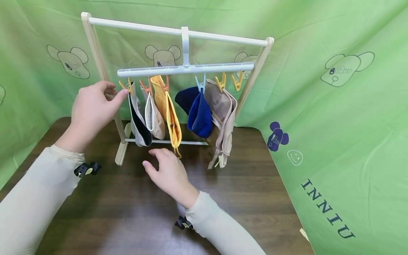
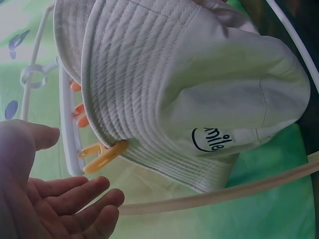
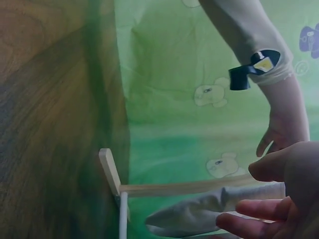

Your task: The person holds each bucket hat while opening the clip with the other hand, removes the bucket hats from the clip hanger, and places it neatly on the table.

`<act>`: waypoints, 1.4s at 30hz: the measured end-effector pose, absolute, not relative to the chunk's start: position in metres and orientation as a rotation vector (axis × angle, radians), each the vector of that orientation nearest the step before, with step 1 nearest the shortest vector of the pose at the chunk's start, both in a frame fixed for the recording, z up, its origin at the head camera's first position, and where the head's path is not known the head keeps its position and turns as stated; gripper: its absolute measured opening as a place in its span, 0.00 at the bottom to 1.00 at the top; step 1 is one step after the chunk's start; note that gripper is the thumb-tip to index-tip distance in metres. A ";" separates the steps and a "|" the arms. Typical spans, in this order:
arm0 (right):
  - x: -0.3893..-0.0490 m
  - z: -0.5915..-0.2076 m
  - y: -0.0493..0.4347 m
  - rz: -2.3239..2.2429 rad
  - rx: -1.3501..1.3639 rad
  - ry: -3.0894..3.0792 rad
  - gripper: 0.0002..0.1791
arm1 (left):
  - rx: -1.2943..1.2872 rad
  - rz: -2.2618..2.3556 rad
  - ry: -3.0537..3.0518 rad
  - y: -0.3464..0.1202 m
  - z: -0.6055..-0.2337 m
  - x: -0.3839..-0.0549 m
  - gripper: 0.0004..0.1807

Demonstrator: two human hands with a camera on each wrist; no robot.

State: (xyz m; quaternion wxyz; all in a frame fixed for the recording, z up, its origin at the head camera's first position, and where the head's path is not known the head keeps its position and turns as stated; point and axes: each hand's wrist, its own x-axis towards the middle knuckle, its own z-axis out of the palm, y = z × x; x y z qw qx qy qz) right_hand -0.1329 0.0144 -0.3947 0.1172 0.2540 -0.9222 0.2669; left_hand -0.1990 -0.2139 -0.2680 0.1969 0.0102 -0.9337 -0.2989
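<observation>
My left hand is raised beside the leftmost yellow clothespin, fingers and thumb spread apart. In the left wrist view, a gap shows between those fingers and the clothespin. It clips the stitched brim of a pale bucket hat with dark lettering on its crown. Seen from the head, this hat hangs with its black lining showing. Lower down, my right hand hovers in front of the rack, its fingers loosely bent around nothing. A yellow hat with a cord hangs just above it.
Clothespins on a white hanger also hold a beige hat, a blue hat and a taupe hat with straps. Another yellow clothespin dangles alone. The wooden rack stands on a brown table before green cloth.
</observation>
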 end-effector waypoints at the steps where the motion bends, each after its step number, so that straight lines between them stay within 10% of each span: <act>1: -0.134 -0.395 0.014 0.782 0.738 -2.700 0.21 | 0.034 -0.835 -2.620 -0.214 -0.267 -0.200 0.40; 42: -0.164 -0.404 -0.013 0.742 0.605 -2.722 0.23 | 0.211 -0.756 -2.714 -0.201 -0.258 -0.228 0.42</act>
